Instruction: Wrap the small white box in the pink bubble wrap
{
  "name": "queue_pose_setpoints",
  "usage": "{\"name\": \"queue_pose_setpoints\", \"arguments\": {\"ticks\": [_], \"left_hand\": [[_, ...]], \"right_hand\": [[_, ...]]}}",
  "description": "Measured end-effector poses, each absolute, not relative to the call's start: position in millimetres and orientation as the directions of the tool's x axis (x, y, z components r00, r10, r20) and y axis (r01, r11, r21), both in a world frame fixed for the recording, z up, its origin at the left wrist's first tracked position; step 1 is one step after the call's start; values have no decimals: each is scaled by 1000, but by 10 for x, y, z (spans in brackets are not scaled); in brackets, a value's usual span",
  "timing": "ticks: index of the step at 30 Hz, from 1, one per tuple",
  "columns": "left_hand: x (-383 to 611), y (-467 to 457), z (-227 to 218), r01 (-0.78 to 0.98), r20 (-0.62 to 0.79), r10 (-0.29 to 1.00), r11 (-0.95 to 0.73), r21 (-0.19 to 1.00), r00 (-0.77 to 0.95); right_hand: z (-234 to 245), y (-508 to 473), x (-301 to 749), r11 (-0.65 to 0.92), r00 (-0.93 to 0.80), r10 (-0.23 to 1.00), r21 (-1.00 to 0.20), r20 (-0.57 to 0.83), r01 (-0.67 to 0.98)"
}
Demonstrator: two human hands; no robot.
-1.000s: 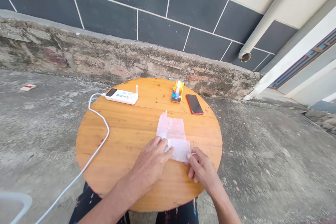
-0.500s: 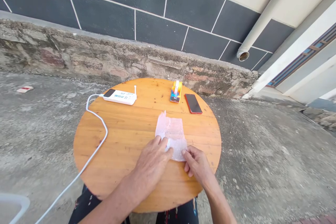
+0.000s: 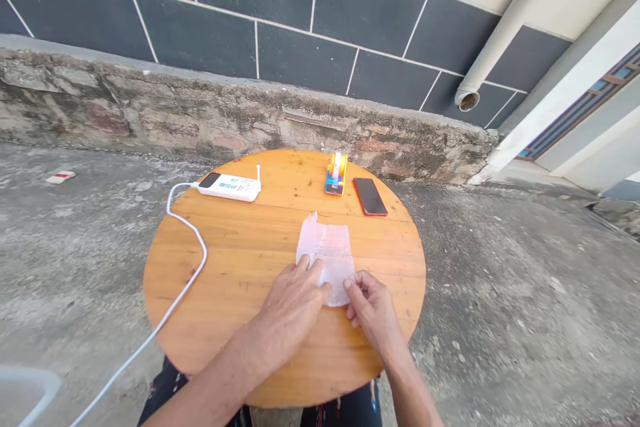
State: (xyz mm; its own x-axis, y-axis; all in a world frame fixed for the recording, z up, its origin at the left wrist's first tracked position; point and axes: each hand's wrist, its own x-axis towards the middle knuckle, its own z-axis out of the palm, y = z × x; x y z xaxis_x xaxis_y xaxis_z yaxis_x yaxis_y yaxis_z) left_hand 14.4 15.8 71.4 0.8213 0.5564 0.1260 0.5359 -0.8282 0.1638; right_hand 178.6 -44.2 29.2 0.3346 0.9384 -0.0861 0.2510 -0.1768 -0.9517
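Observation:
A thin, pinkish-white see-through plastic sheet [image 3: 336,257] lies on the round wooden table [image 3: 215,320] in front of me. Across its lower left part rest the fingertips of my left hand [image 3: 295,297], slightly spread and pressing down rather than gripping. My right hand [image 3: 369,307] pinches the sheet's lower right edge between thumb and forefinger, its other fingers curled. Part of the sheet is hidden under my left fingers.
Beyond the sheet stand a yellow-and-blue tape dispenser [image 3: 336,175] and a red-edged phone [image 3: 370,197]. At the back left lies a white device [image 3: 233,187] whose white cable [image 3: 204,247] runs off the table's left side. A stone-based wall [image 3: 240,117] runs behind.
My right hand has shifted slightly up and left with the pinched edge. My left hand stays on the sheet. The whole view has tilted a little.

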Motion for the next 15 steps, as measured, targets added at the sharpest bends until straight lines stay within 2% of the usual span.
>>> {"name": "queue_pose_setpoints", "arguments": {"ticks": [8,12,15], "left_hand": [[75,174,629,504,183,557,-821,268,810],[-7,173,557,471,254,592,-783,407,765],[-65,167,490,435,311,631,-741,511,711]], "right_hand": [[380,-417,1666,-70,302,953,-983,-17,167],[380,-430,1605,-39,265,964,-991,-4,129],[383,-431,1575,-28,234,972,-985,13,171]]}}
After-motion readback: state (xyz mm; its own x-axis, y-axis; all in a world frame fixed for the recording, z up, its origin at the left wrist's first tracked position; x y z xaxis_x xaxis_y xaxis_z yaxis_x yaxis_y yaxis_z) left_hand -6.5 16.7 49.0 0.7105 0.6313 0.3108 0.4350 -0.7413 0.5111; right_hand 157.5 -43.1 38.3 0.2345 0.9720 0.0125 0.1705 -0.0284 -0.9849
